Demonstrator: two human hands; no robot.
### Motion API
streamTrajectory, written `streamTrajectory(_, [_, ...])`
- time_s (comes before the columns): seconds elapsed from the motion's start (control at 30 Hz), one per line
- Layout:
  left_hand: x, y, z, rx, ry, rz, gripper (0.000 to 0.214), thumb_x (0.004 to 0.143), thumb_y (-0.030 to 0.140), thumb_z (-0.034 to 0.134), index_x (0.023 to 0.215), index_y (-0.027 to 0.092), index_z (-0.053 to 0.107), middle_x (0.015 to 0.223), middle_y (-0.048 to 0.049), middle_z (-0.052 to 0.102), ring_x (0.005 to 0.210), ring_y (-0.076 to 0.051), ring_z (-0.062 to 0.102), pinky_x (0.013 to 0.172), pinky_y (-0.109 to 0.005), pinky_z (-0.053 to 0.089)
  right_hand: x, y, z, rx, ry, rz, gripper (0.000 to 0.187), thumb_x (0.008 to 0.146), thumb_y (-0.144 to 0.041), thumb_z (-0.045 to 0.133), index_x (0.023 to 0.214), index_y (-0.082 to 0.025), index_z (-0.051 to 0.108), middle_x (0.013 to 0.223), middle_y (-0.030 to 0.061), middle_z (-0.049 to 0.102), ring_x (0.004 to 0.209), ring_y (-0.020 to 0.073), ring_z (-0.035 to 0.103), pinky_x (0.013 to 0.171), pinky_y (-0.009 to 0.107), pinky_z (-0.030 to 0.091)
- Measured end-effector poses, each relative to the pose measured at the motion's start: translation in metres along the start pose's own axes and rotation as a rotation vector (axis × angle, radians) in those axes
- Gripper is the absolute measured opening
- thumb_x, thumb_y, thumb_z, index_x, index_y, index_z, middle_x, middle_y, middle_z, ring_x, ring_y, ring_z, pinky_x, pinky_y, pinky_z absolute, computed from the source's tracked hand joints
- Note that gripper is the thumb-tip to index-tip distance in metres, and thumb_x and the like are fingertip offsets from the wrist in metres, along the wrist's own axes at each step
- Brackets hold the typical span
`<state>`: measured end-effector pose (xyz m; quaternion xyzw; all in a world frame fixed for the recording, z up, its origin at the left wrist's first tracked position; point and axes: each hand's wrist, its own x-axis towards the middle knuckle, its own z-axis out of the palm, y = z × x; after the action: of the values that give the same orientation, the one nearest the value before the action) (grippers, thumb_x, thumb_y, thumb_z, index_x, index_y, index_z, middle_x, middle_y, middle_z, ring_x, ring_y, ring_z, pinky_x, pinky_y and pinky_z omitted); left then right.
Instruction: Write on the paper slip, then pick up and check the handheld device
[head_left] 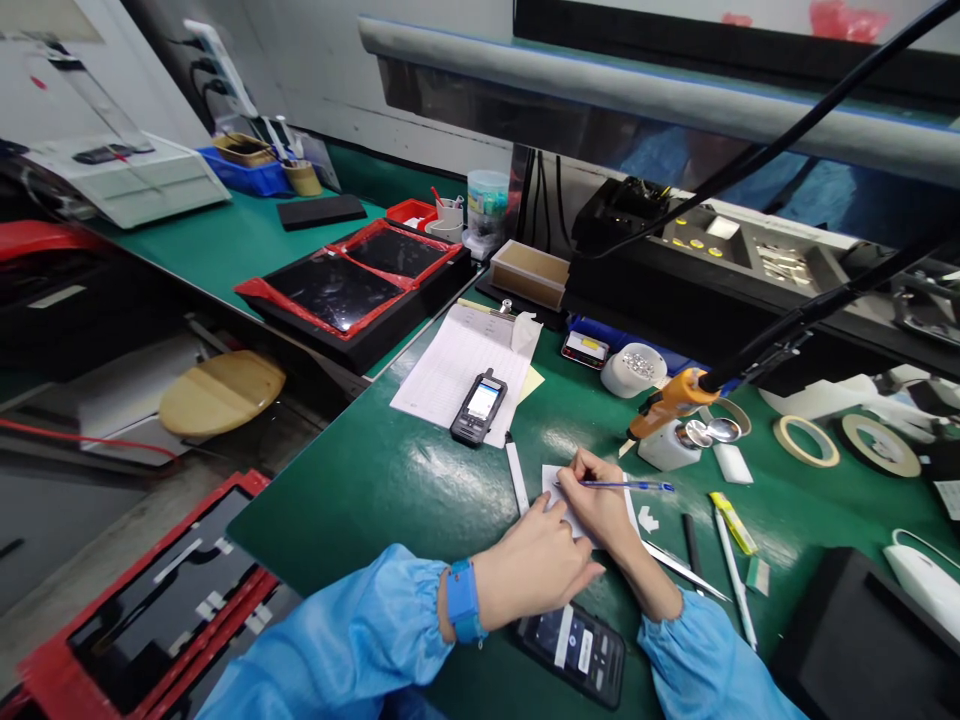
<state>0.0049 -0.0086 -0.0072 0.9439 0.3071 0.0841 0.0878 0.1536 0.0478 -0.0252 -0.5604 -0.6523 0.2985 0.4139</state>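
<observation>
A blue pen [626, 486] is gripped in the right hand [600, 500], low and right of the frame's centre, with its tip laid on a small white paper slip [559, 480]. The slip is largely covered by both hands, so what is written on it cannot be made out. The left hand [536, 565] is laid flat, fingers together, on the slip's near edge and holds nothing; a blue wrist strap [463, 600] is worn above it. A dark phone [577, 650] at the bottom centre is partly hidden under the left wrist, and its screen text is too small to be read. Both blue sleeves are cut off by the lower edge.

The work is done on a green bench mat [375, 480]. A handheld device [478, 405] is laid on a printed sheet [450, 370] left of centre. An orange-handled tool [667, 400] on a black cable is seen right of centre, with tape rolls [806, 440] further right. Red-edged trays with dark panels [360, 275] are set in the upper left, and another is cut off at the lower left corner. A round wooden stool [221, 390] is seen at the left.
</observation>
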Motion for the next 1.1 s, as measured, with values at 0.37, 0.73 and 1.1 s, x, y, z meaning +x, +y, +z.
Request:
streamTrajectory(0.37, [-0.0013,-0.0002,-0.0001,0.005,0.016,0.012,0.047,0.117,0.051,0.057,0.097,0.015,0.079,0.082,-0.0108,0.079,0.099,-0.03,0.078,0.099,-0.046,0.059,-0.0009,0.0033,-0.0018,0.01,-0.038,-0.007,0.033,0.08,-0.033,0.061,0.061,-0.027,0.034,0.055,-0.0074,0.032,0.054,0.0115,0.029,0.052,0.027,0.028])
streamTrajectory(0.73, [-0.0015,-0.0005,0.0028,-0.02,0.018,0.006,0.045,0.117,0.052,0.058,0.103,0.015,0.08,0.087,-0.0112,0.081,0.105,-0.031,0.077,0.1,-0.046,0.057,-0.0019,-0.0017,-0.0012,0.022,-0.045,0.002,0.033,0.078,-0.036,0.06,0.06,-0.027,0.033,0.054,-0.0071,0.032,0.053,0.0114,0.028,0.051,0.027,0.027])
streamTrajectory(1.1, [-0.0014,0.0002,0.0037,0.019,0.031,0.009,0.047,0.116,0.052,0.059,0.094,0.016,0.078,0.08,-0.0103,0.078,0.094,-0.029,0.076,0.094,-0.044,0.056,0.0006,0.0038,-0.0078,0.024,-0.003,0.0,0.035,0.08,-0.039,0.06,0.059,-0.028,0.034,0.054,-0.0063,0.037,0.053,0.0117,0.033,0.053,0.027,0.03])
